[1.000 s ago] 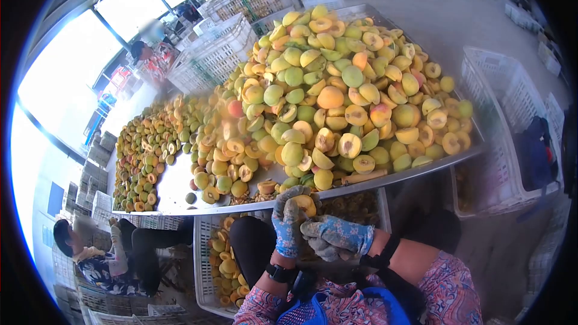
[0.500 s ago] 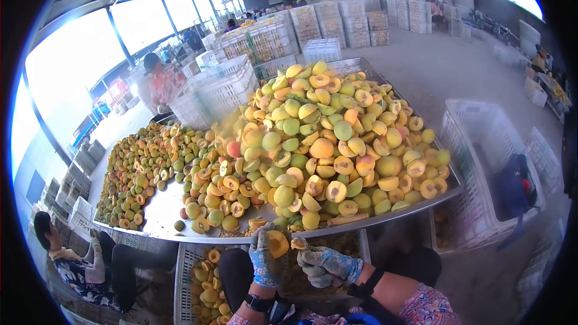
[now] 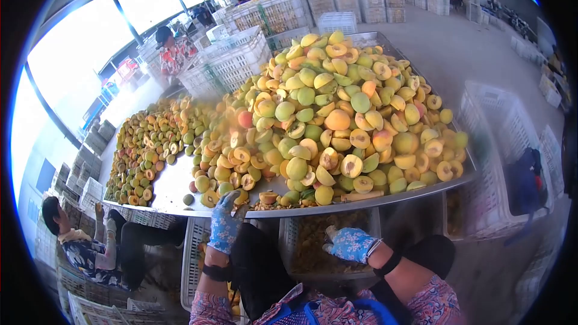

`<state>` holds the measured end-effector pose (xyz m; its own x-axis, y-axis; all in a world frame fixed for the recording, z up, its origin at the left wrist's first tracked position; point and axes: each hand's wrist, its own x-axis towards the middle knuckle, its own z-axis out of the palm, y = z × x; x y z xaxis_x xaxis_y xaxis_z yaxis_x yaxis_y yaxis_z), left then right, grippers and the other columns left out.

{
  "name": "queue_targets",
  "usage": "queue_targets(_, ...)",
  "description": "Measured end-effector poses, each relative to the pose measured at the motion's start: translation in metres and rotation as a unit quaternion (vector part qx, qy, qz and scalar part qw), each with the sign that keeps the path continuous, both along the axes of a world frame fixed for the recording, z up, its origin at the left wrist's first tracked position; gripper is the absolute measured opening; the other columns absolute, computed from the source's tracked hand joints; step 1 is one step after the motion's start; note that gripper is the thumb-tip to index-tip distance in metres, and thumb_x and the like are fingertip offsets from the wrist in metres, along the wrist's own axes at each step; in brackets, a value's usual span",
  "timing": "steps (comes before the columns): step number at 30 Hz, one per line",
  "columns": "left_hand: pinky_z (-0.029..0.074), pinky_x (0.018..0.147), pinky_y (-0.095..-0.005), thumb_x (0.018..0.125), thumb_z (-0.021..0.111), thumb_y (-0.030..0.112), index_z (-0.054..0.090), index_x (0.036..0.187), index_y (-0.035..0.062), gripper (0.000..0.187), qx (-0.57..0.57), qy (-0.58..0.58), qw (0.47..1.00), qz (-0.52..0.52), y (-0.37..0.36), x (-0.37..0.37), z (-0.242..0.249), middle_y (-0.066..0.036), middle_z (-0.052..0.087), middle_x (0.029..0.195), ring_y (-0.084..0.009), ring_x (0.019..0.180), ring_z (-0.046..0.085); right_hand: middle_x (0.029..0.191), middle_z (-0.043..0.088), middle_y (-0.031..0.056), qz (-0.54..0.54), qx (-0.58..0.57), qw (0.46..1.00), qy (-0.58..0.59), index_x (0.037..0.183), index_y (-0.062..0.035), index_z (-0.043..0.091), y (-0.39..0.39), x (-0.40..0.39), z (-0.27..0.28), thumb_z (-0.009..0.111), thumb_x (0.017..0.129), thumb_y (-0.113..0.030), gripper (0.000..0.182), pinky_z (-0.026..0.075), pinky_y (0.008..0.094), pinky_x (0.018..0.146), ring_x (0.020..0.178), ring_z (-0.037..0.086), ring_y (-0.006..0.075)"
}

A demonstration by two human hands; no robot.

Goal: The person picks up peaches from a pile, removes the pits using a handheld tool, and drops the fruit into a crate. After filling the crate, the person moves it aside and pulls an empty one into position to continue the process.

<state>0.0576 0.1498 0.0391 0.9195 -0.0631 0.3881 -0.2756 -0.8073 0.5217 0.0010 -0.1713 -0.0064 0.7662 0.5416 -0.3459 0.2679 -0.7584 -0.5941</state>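
Both hands wear blue flowered gloves with grey palms. My left hand is at the front edge of the metal table, fingers stretched toward the fruit and thumb apart, with no fruit visible in it. Closest to it are halved yellow peaches and small scraps. My right hand is lower, above a crate of brownish scraps between my knees. Its fingers curl inward, and what they hold, if anything, is too small to make out. A big heap of peaches, many halved, covers most of the table.
A white crate with peach halves stands by my left leg. At right is a tall white crate with dark blue cloth. A co-worker sits at left, another person beyond the table. Stacked crates stand behind.
My left hand has moved left to the table edge, and the peach half it held is no longer seen in it. My right hand has moved slightly right and down, away from the left.
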Motion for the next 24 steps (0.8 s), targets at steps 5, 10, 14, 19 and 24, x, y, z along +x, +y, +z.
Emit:
queue_targets(5, 0.048, 0.091, -0.0404, 0.080, 0.072, 0.035, 0.053, 0.126, 0.0006, 0.060, -0.043, 0.113, 0.992, -0.047, -0.113, 0.079, -0.020, -0.024, 0.060, 0.116, -0.0364, 0.108, 0.059, 0.097, 0.064, 0.0261, 0.011, 0.013, 1.000, -0.022, 0.123, 0.0009, 0.048, 0.002, 0.008, -0.010, 0.047, 0.092, -0.038, 0.050, 0.047, 0.0478, 0.082, 0.094, 0.061, 0.0415)
queue_targets(10, 0.053, 0.077, -0.0401, 0.079, 0.072, 0.041, 0.052, 0.126, 0.0018, 0.064, 0.110, 0.066, 0.992, -0.010, -0.136, 0.104, -0.028, -0.021, 0.062, 0.107, -0.0319, 0.092, 0.065, 0.097, 0.064, 0.0275, 0.036, 0.035, 0.999, -0.018, 0.125, 0.0031, 0.046, 0.002, 0.011, -0.019, 0.047, 0.093, -0.039, 0.053, 0.047, 0.0475, 0.082, 0.094, 0.061, 0.0414)
queue_targets(14, 0.056, 0.051, -0.0281, 0.086, 0.065, 0.033, 0.052, 0.125, 0.0018, 0.052, -0.346, 0.314, 0.882, -0.064, -0.112, 0.095, -0.012, -0.010, 0.061, 0.100, -0.0203, 0.066, 0.065, 0.098, 0.063, 0.0294, -0.009, 0.092, 0.996, -0.018, 0.122, 0.0066, 0.048, -0.001, 0.004, 0.010, 0.048, 0.091, -0.040, 0.056, 0.047, 0.0489, 0.084, 0.096, 0.059, 0.0434)
queue_targets(19, 0.055, 0.081, -0.0425, 0.090, 0.060, 0.035, 0.050, 0.122, 0.0010, 0.048, -0.351, 0.180, 0.899, -0.193, -0.107, 0.030, 0.006, -0.012, 0.059, 0.109, -0.0278, 0.093, 0.063, 0.109, 0.059, 0.0309, -0.089, 0.221, 0.971, -0.034, 0.129, 0.0052, 0.043, 0.006, 0.003, 0.013, 0.057, 0.089, -0.038, 0.061, 0.045, 0.0467, 0.089, 0.105, 0.057, 0.0433)
queue_targets(24, 0.051, 0.091, -0.0484, 0.094, 0.054, 0.036, 0.047, 0.127, 0.0026, 0.047, -0.684, 0.290, 0.644, -0.181, -0.109, 0.009, -0.029, -0.018, 0.058, 0.117, -0.0359, 0.103, 0.060, 0.095, 0.063, 0.0284, -0.120, 0.278, 0.944, -0.132, 0.124, 0.0067, 0.046, 0.024, 0.002, 0.009, 0.059, 0.088, -0.034, 0.056, 0.048, 0.0483, 0.079, 0.091, 0.060, 0.0428)
